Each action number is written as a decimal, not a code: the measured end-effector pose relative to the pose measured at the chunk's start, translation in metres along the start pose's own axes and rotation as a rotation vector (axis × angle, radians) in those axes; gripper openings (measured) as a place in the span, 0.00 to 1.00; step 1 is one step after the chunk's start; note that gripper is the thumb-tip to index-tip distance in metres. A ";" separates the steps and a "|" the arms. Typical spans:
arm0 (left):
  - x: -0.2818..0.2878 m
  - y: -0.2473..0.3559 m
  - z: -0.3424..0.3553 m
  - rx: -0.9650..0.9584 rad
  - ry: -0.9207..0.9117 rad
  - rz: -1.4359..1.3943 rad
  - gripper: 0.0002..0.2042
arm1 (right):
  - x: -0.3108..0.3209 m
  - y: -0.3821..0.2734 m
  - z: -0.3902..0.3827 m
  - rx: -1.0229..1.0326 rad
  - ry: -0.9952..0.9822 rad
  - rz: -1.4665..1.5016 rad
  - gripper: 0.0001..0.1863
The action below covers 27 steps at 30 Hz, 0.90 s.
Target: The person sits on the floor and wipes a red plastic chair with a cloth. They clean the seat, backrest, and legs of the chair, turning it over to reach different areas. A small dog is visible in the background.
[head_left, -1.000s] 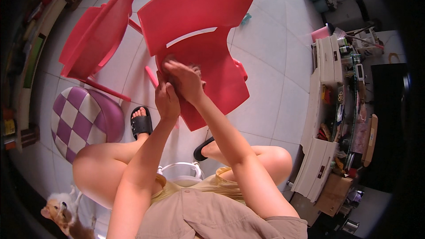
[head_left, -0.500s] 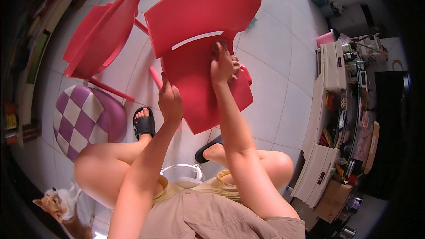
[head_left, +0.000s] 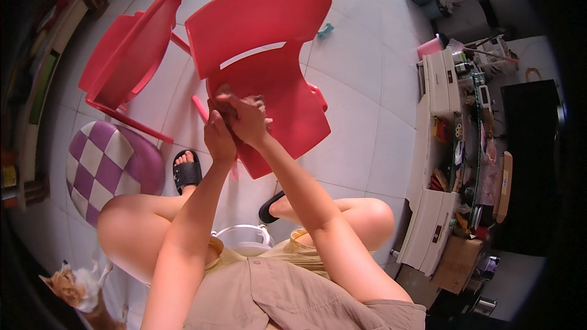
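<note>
A red plastic chair (head_left: pixel 287 107) with a slotted curved backrest stands in front of me, tilted in my view. My left hand (head_left: pixel 220 131) grips the left edge of its seat, below the backrest. Right beside it, my right hand (head_left: pixel 243 113) presses a crumpled pinkish-brown cloth (head_left: pixel 262 105) on the left part of the seat, its fingers partly smeared by motion. My bare forearms come up from the lower edge, over my bent knees.
A second red chair (head_left: pixel 131 61) and a purple-white checkered cushioned stool (head_left: pixel 104 168) stand left. A dog (head_left: pixel 82 287) lies lower left. A white bucket (head_left: pixel 247 247) sits between my legs. A cluttered cabinet (head_left: pixel 434 220) lines the right; a small teal object (head_left: pixel 324 32) lies behind the chair.
Since half a second ago, my right hand and cloth have swept from the seat's right side back to its left, beside my left hand. The whole view has shifted slightly.
</note>
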<state>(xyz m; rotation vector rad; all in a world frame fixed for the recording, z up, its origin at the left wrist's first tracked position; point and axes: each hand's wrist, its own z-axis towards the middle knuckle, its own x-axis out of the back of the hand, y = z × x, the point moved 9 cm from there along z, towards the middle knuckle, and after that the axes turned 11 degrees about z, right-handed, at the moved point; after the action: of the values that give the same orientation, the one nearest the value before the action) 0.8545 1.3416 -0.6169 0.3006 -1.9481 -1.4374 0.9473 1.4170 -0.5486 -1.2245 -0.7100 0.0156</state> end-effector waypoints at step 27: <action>-0.001 0.013 0.001 -0.140 0.157 0.301 0.28 | 0.090 0.084 0.041 0.037 0.265 -0.503 0.23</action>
<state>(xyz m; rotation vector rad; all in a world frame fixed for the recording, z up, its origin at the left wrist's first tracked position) 0.8568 1.3478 -0.6058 0.0509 -1.6761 -1.3020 1.0275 1.5164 -0.5707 -0.9621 -0.7618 -0.5379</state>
